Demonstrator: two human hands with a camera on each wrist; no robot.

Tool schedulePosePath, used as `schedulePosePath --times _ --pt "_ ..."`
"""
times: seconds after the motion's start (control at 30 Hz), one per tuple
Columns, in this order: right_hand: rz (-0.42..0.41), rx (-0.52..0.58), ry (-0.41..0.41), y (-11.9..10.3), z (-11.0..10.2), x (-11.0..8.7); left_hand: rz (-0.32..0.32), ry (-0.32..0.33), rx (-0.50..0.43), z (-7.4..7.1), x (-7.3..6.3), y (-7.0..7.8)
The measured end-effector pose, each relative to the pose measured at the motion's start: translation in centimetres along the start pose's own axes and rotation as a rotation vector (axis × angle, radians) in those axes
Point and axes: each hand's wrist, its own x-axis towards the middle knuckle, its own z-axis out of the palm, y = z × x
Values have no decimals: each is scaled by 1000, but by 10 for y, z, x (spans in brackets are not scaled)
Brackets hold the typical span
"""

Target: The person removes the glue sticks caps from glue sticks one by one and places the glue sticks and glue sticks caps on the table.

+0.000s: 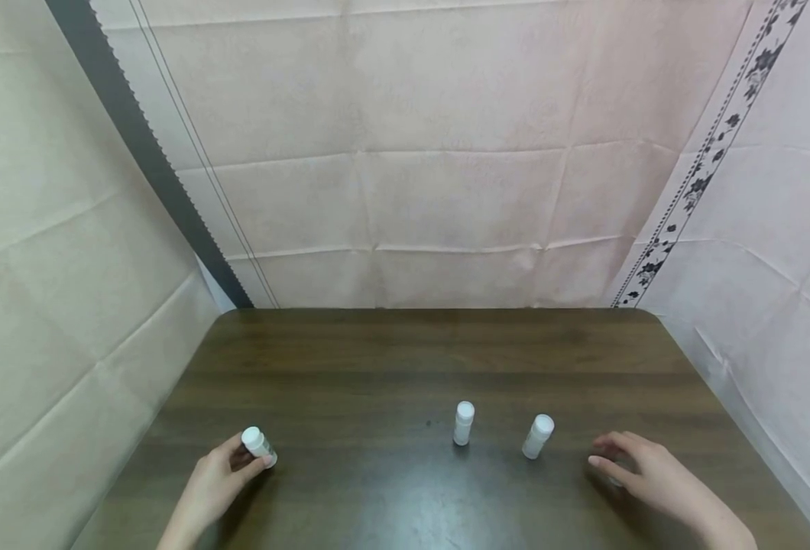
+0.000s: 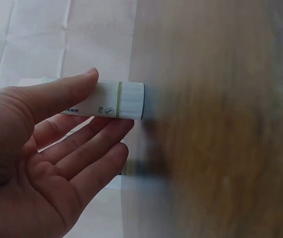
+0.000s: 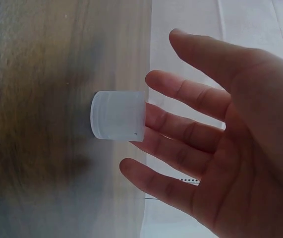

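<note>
At the table's left side, my left hand (image 1: 214,483) pinches a small white glue stick (image 1: 259,448) between thumb and fingers. It leans in the head view, and the left wrist view shows its printed label, green band and white ridged end close to the table. On the right, my right hand (image 1: 642,472) curves loosely around a short translucent white cylinder (image 3: 119,115) standing on the table. The thumb is apart from it, and the head view hides most of it behind the hand. Between the hands stand two similar white tubes, one nearer the middle (image 1: 463,423) and another (image 1: 538,436) closer to my right hand.
The dark brown wooden table (image 1: 350,344) has rounded far corners. Pale creased cloth (image 1: 446,198) hangs behind it and along both sides, with a dark band at left and a flower-patterned strip at right.
</note>
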Motion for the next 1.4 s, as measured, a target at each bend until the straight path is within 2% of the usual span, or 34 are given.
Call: schedulePosePath --times 0.33,0.6,0.83,0.9,1.03,1.2,1.3,1.4 --pt "-11 -5 23 1 3 -3 -26 -36 19 -1 1 0" --pt "13 -28 39 3 -3 -5 -1 -32 47 -8 -1 4" --pt "11 -41 98 5 -14 -8 107 48 103 -28 -5 30" --pt "20 -34 91 5 -15 -9 125 52 111 -33 -6 40" --pt "36 -32 76 6 -18 -12 173 53 132 -33 -3 61" --pt "46 -17 78 7 -19 -13 289 52 128 -22 10 90" --pt "46 -19 88 9 -20 -16 357 24 118 -4 22 107" --pt "44 -43 113 11 -20 -19 394 -41 107 20 33 119"
